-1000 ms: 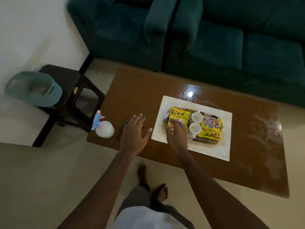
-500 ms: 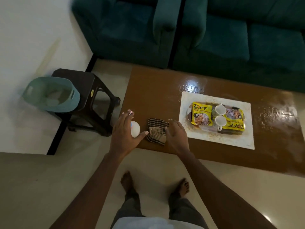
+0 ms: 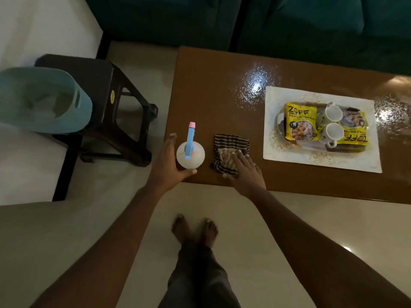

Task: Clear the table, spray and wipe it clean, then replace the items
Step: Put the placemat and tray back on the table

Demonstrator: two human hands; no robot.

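The left hand (image 3: 165, 162) curves its fingers around the white spray bottle (image 3: 190, 154) without quite clenching, nozzle pointing away; the right hand (image 3: 243, 166) lies spread and flat on the striped cloth (image 3: 229, 147). Both things sit at the table's (image 3: 211, 85) near-left corner, while the tray (image 3: 320, 160) of snack packets (image 3: 301, 121) and cups (image 3: 333, 113) stands well right, nearer the right hand.

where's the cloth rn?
Head view: the striped cloth lies near the table's front-left edge, under the right hand's fingers, between the spray bottle and the placemat.

White spray bottle (image 3: 190, 154) upright at table (image 3: 213, 90) corner — striped cloth (image 3: 229, 152) beside.
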